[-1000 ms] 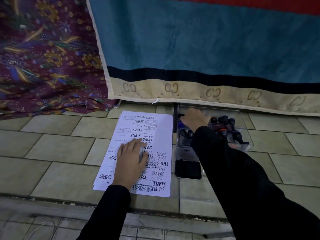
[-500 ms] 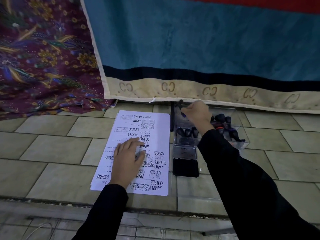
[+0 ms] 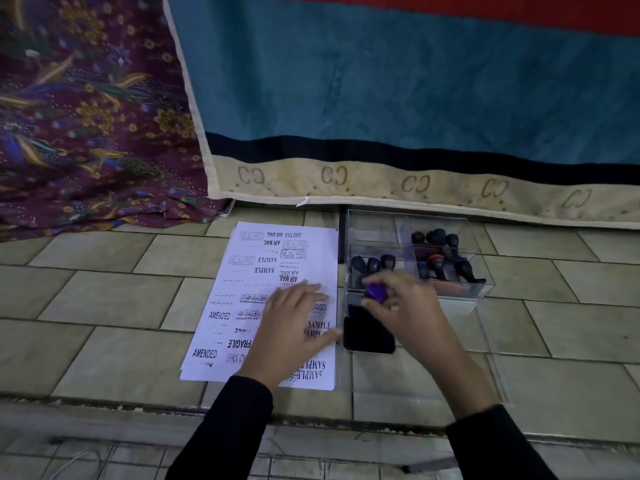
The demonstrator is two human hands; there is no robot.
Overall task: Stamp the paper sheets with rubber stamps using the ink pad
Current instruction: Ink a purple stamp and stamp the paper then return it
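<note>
Behind paper sheets [image 3: 258, 282], blue towel [image 3: 398, 81]

Bare grey-green floor tiles [image 3: 104, 306] stretch left of the white stamped paper sheets [image 3: 263, 271] and right of the clear plastic compartment box [image 3: 457, 299] — passage on both sides; the left hand [image 3: 291, 330] lies flat over the sheets' near half; the right hand [image 3: 412, 313], pinching a purple-handled stamp [image 3: 377, 292], hangs over the black ink pad's [image 3: 367, 336] far end; a hanging teal blanket [image 3: 398, 91] closes the back.

Lower frame: long black sleeves [image 3: 225, 431], seemingly plain, reached both wrists; the left hand [image 3: 291, 327] and right hand [image 3: 408, 313] were bare.
</note>
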